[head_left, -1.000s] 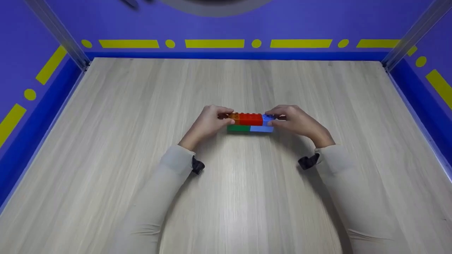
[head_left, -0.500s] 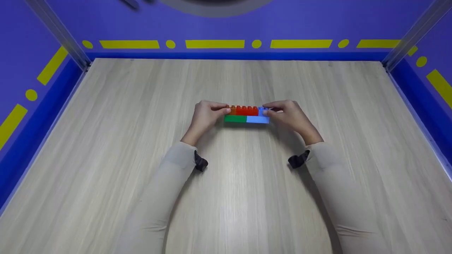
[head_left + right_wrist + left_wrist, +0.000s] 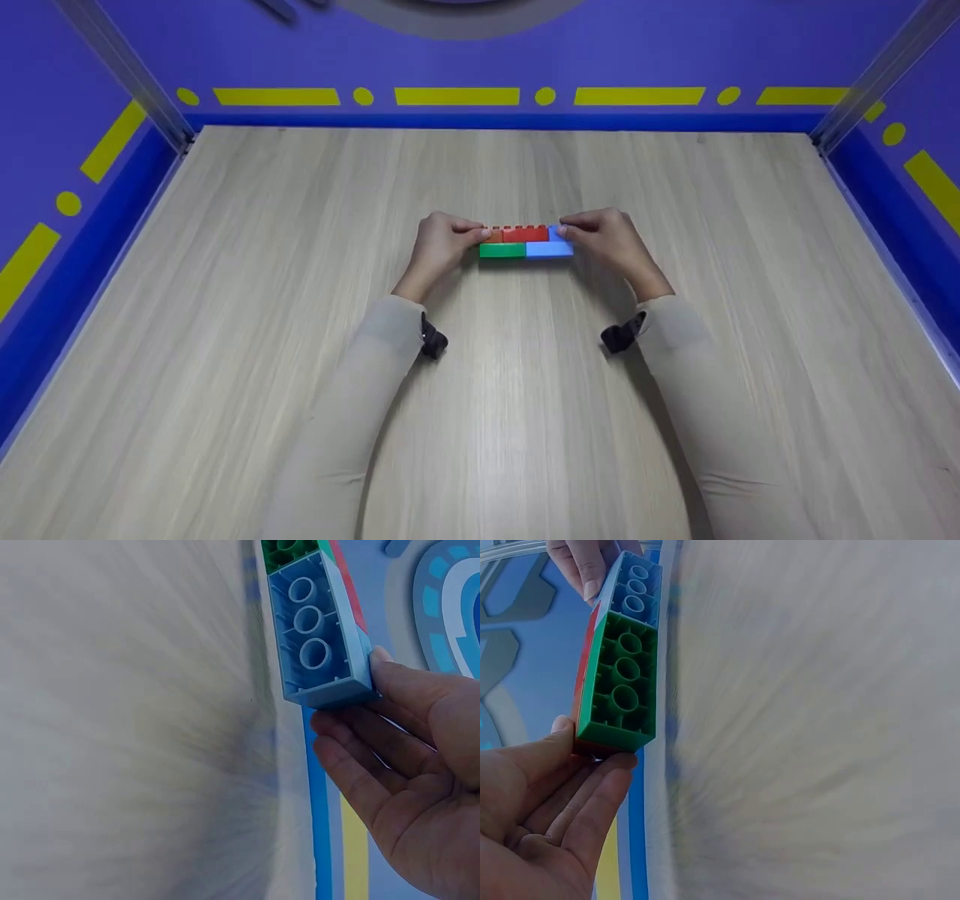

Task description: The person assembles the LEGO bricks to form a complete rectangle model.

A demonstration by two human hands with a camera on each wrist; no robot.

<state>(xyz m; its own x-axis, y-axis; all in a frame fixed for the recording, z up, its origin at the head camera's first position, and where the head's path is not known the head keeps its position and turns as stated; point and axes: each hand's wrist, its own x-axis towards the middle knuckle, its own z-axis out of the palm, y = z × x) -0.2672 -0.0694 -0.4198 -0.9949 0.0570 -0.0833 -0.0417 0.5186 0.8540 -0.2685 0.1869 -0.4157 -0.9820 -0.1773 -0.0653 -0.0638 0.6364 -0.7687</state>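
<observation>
A two-layer row of toy building bricks is held level between both hands in the head view. Its lower layer is a green brick (image 3: 502, 250) beside a light blue brick (image 3: 550, 249). On top sit an orange brick (image 3: 493, 237), a longer red brick (image 3: 525, 235) and a blue brick (image 3: 554, 234). My left hand (image 3: 441, 246) pinches the orange end between thumb and fingers. At the other end my right hand (image 3: 613, 241) pinches the upper blue brick. Both wrist views show the hollow undersides of the green brick (image 3: 592, 694) and light blue brick (image 3: 360, 652), raised off the table.
A pale wood-grain table (image 3: 517, 420) lies under the arms. Blue panels (image 3: 465, 60) with yellow dashes and dots enclose its back and sides, with metal posts (image 3: 135, 67) at the back corners. Each sleeve cuff carries a small black camera (image 3: 433, 341).
The joined bricks have moved slightly away from the person and tipped so that more of their front faces shows. Both hands moved with them, keeping hold of the ends.
</observation>
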